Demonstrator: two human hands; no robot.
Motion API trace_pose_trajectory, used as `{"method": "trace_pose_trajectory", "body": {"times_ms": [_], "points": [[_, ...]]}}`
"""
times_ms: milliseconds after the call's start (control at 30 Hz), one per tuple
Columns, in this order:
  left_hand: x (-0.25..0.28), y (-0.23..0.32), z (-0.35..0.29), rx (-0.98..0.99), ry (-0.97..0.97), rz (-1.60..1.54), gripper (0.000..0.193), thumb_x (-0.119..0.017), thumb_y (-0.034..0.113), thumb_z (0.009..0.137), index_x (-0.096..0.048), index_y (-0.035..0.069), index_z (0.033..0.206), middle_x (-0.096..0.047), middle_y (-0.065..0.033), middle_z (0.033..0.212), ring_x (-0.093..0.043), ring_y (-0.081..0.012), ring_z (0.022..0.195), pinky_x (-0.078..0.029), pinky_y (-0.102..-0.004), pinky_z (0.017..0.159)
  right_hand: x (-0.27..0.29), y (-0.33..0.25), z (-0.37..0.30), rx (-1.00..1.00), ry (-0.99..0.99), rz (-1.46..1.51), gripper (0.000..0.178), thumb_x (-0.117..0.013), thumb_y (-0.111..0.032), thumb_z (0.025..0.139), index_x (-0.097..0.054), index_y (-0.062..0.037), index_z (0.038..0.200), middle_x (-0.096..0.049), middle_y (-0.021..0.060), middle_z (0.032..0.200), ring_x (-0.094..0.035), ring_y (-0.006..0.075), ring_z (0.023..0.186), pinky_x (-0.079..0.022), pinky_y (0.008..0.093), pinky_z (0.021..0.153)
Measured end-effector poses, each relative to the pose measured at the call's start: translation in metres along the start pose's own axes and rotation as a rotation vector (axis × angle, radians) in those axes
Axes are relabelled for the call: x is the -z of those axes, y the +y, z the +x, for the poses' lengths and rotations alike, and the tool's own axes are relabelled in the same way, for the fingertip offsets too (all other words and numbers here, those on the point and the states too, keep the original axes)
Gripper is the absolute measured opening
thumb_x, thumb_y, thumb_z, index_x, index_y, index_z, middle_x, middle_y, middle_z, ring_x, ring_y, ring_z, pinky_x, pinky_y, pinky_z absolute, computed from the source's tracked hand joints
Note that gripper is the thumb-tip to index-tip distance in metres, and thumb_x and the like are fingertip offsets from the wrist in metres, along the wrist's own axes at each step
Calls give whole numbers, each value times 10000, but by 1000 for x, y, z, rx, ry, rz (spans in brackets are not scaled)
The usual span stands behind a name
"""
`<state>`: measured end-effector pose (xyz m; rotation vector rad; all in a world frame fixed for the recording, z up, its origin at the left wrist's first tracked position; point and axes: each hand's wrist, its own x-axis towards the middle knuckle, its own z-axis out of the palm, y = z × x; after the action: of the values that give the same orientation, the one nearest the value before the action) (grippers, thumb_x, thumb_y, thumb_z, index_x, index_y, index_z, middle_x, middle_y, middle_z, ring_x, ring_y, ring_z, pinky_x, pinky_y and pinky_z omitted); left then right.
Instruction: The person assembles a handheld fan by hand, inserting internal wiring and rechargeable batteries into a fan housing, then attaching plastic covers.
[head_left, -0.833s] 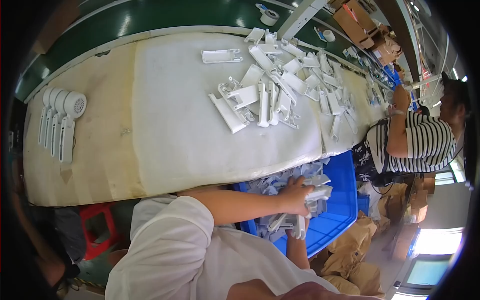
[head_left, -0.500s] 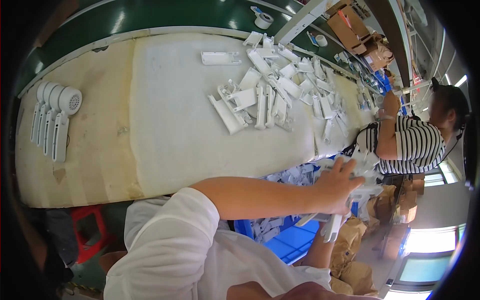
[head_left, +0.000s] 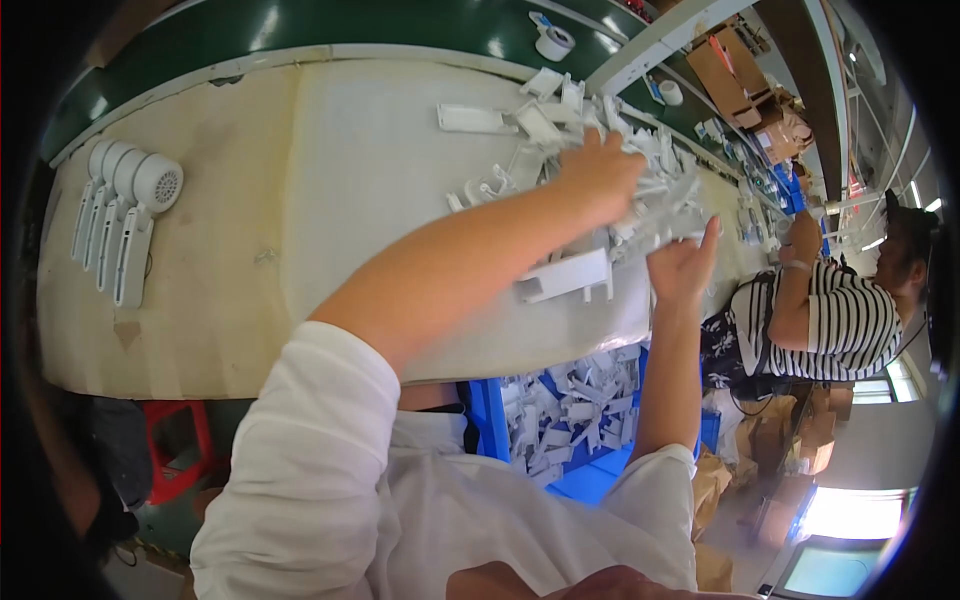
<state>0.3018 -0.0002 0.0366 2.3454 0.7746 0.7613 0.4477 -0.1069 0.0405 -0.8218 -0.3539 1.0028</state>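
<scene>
Both hands [head_left: 600, 175] [head_left: 682, 268] press into white plastic parts [head_left: 660, 200] on the table [head_left: 380, 200].

A long workbench [head_left: 200, 300] with a pale covering is running alongside a green conveyor belt [head_left: 300, 25]. A red stool [head_left: 175, 450] is standing beneath it. Bright daylight is entering through a window [head_left: 845, 510] at lower right.

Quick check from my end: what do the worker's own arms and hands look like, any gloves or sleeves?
No gloves: the left hand and right hand are bare. Both forearms are bare too. Short, loose white sleeves cover the upper arms to about the elbow. No watch, rings or markings visible.
</scene>
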Motion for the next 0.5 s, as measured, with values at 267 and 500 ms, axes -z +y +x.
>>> {"method": "trace_pose_trajectory", "body": {"times_ms": [267,500], "points": [[40,-70,-21,72,-221,385,280,-509,93,755,-604,108,1019,-566,-90,1039,-514,-304,1007,-468,-442,788,71,-39,12,83,264,-401,545,-436,-297,906,-251,-58,1360,-359,117,1333,-297,304,1253,-246,443,1030],[61,-81,-57,-135,187,515,199,-523,58,721,-627,55,891,-607,-124,967,-580,-282,902,-487,-427,692,186,-53,-71,544,523,-417,404,-523,-210,881,-448,-27,1233,-517,92,1124,-541,236,990,-459,363,842]]}}
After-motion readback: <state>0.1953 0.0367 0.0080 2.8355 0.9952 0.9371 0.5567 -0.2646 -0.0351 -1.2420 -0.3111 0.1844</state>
